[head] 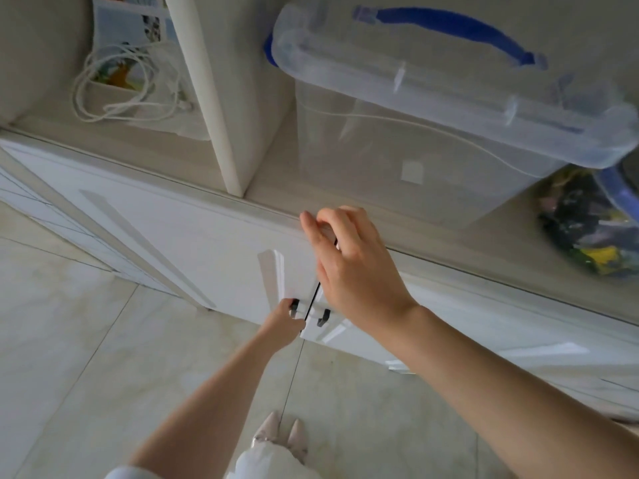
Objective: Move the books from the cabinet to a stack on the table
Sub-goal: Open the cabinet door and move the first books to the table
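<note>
gripping the small dark handle [294, 304] of the left white glossy cabinet door [193, 243], the left hand [281, 323] has its fingers curled tight around it. right hand [349, 261] reaches higher, its fingertips hooked over the top edge of the right white cabinet door [449, 326], just under the pale wood-grain shelf ledge [449, 257]; its fingers are bent onto the door rather than clenched on anything loose. a thin dark gap runs between the two doors, and a second dark handle [324, 317] sits just beside the first, untouched. no books show anywhere (whatever is behind the doors is hidden). on the ledge above stands a clear plastic storage box with a blue carry handle [432, 81], with a bag of dark and yellow odds [587, 233] to its right. left of a white upright divider [211, 98] lies a coil of white cord [121, 84]. below, pale marbled floor tiles [86, 340] and two pointed pale shoes [283, 433].
</note>
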`<action>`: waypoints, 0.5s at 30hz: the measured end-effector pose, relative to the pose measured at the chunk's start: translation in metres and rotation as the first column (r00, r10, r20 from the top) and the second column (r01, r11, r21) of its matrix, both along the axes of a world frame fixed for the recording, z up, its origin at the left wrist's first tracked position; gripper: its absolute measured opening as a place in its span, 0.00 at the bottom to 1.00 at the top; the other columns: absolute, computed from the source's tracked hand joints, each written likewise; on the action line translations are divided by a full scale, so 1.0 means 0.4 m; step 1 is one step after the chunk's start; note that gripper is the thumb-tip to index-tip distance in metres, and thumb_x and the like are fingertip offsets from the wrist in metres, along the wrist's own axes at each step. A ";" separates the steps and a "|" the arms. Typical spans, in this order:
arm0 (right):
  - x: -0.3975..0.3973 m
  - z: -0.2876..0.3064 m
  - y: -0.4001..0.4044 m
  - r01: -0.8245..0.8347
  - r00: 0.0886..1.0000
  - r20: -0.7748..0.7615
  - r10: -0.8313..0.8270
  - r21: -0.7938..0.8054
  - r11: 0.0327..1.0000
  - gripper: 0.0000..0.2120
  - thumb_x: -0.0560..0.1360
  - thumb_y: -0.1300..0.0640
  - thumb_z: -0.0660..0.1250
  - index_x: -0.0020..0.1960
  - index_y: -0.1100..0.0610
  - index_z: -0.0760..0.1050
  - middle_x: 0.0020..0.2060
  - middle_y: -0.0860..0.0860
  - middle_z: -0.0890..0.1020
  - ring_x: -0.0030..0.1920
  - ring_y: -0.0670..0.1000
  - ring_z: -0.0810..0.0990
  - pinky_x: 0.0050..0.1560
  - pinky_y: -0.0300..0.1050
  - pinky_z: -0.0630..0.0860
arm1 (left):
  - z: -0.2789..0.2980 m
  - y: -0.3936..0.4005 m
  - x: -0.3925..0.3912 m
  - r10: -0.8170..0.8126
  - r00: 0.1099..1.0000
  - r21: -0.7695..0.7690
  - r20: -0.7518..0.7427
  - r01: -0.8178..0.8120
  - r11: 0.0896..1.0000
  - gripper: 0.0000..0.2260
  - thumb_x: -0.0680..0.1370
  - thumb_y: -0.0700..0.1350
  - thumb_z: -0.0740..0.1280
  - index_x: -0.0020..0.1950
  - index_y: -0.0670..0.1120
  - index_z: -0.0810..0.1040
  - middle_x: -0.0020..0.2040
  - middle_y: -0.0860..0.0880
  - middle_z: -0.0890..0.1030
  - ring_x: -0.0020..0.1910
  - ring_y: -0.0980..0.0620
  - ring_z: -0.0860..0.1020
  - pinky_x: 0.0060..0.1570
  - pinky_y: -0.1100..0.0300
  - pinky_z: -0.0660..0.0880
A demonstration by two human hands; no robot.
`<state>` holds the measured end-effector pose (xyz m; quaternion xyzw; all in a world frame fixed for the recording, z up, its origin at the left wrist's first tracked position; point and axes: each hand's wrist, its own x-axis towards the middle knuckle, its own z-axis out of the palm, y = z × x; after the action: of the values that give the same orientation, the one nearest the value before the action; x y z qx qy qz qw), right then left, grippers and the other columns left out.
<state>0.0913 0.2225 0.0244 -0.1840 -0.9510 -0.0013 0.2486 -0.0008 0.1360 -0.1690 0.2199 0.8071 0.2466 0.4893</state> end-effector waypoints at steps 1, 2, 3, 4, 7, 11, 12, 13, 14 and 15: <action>0.004 -0.003 0.000 -0.005 1.000 -0.009 0.006 0.009 1.000 0.20 0.74 0.70 0.56 0.64 0.65 0.74 0.52 0.59 0.78 0.53 0.59 0.72 0.56 0.53 0.73 | 0.000 -0.004 -0.001 0.004 1.000 0.000 0.005 -0.004 1.000 0.24 0.74 0.39 0.64 0.70 0.47 0.67 0.56 0.48 0.73 0.49 0.47 0.74 0.38 0.60 0.69; 0.007 -0.005 -0.001 -0.009 1.000 -0.018 0.009 0.014 1.000 0.20 0.75 0.70 0.53 0.64 0.65 0.74 0.52 0.59 0.79 0.53 0.60 0.73 0.56 0.54 0.73 | -0.003 -0.007 -0.003 0.017 1.000 0.001 0.016 -0.017 1.000 0.25 0.73 0.40 0.65 0.70 0.47 0.67 0.56 0.48 0.73 0.50 0.47 0.74 0.38 0.60 0.70; 0.009 -0.007 -0.001 -0.014 1.000 -0.026 0.014 0.020 1.000 0.20 0.75 0.69 0.52 0.64 0.64 0.75 0.53 0.59 0.79 0.53 0.61 0.74 0.56 0.54 0.73 | -0.005 -0.011 -0.006 0.036 0.999 0.002 0.034 -0.036 0.999 0.25 0.72 0.40 0.65 0.70 0.48 0.68 0.58 0.49 0.74 0.51 0.47 0.74 0.39 0.60 0.70; 0.010 -0.008 -0.004 -0.021 0.999 -0.028 0.022 0.026 0.999 0.20 0.75 0.69 0.53 0.63 0.64 0.75 0.53 0.59 0.79 0.54 0.61 0.75 0.56 0.54 0.73 | -0.007 -0.016 -0.005 0.054 0.997 0.000 0.052 -0.054 0.999 0.26 0.72 0.41 0.66 0.70 0.48 0.68 0.60 0.48 0.74 0.52 0.48 0.75 0.39 0.61 0.71; 0.016 -0.006 -0.025 -0.040 0.998 -0.048 0.042 0.049 0.998 0.16 0.75 0.69 0.60 0.61 0.64 0.77 0.54 0.58 0.80 0.55 0.61 0.75 0.55 0.53 0.74 | -0.014 -0.046 0.007 0.070 0.996 -0.010 0.047 -0.070 0.998 0.26 0.72 0.41 0.67 0.69 0.49 0.68 0.62 0.47 0.74 0.51 0.49 0.73 0.39 0.62 0.71; 0.013 0.019 -0.082 -0.064 0.996 -0.068 0.059 -0.078 0.995 0.10 0.74 0.63 0.66 0.54 0.64 0.80 0.51 0.55 0.80 0.55 0.54 0.71 0.52 0.45 0.74 | -0.028 -0.108 0.027 0.053 0.999 -0.010 -0.008 -0.053 0.999 0.24 0.73 0.41 0.66 0.68 0.50 0.67 0.59 0.48 0.75 0.48 0.48 0.74 0.44 0.58 0.72; 0.010 0.028 -0.099 -0.057 0.996 -0.082 0.044 -0.167 0.984 0.09 0.74 0.61 0.67 0.51 0.63 0.81 0.50 0.54 0.80 0.53 0.53 0.72 0.50 0.43 0.75 | -0.028 -0.124 0.031 0.041 0.999 -0.014 -0.016 -0.041 0.999 0.24 0.73 0.41 0.66 0.68 0.50 0.67 0.58 0.49 0.75 0.47 0.47 0.76 0.42 0.58 0.72; 0.006 0.037 -0.115 -0.049 0.995 -0.098 0.023 -0.271 0.961 0.08 0.74 0.60 0.67 0.49 0.63 0.81 0.49 0.53 0.80 0.51 0.52 0.74 0.48 0.42 0.75 | -0.028 -0.141 0.032 0.034 0.999 -0.018 -0.016 -0.034 0.999 0.23 0.73 0.41 0.66 0.67 0.50 0.67 0.56 0.48 0.75 0.45 0.46 0.76 0.39 0.59 0.72; 0.002 0.049 -0.136 -0.051 0.995 -0.104 0.011 -0.385 0.922 0.08 0.74 0.59 0.68 0.49 0.63 0.81 0.48 0.53 0.81 0.49 0.50 0.77 0.48 0.42 0.76 | -0.024 -0.165 0.034 0.029 0.999 -0.028 -0.018 -0.029 0.999 0.23 0.73 0.41 0.66 0.67 0.50 0.67 0.55 0.47 0.76 0.42 0.47 0.76 0.36 0.59 0.72; 0.000 0.060 -0.152 -0.053 0.995 -0.096 0.007 -0.488 0.871 0.08 0.74 0.58 0.69 0.48 0.63 0.81 0.47 0.52 0.82 0.47 0.49 0.79 0.47 0.42 0.78 | -0.021 -0.186 0.036 0.021 1.000 -0.040 -0.020 -0.022 0.999 0.22 0.73 0.41 0.66 0.66 0.50 0.68 0.51 0.46 0.76 0.39 0.48 0.75 0.34 0.60 0.71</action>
<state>0.0914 0.1615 0.0482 -0.2259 -0.9108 0.2518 0.2368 0.0135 0.0617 -0.1773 0.2039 0.8190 0.2335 0.4829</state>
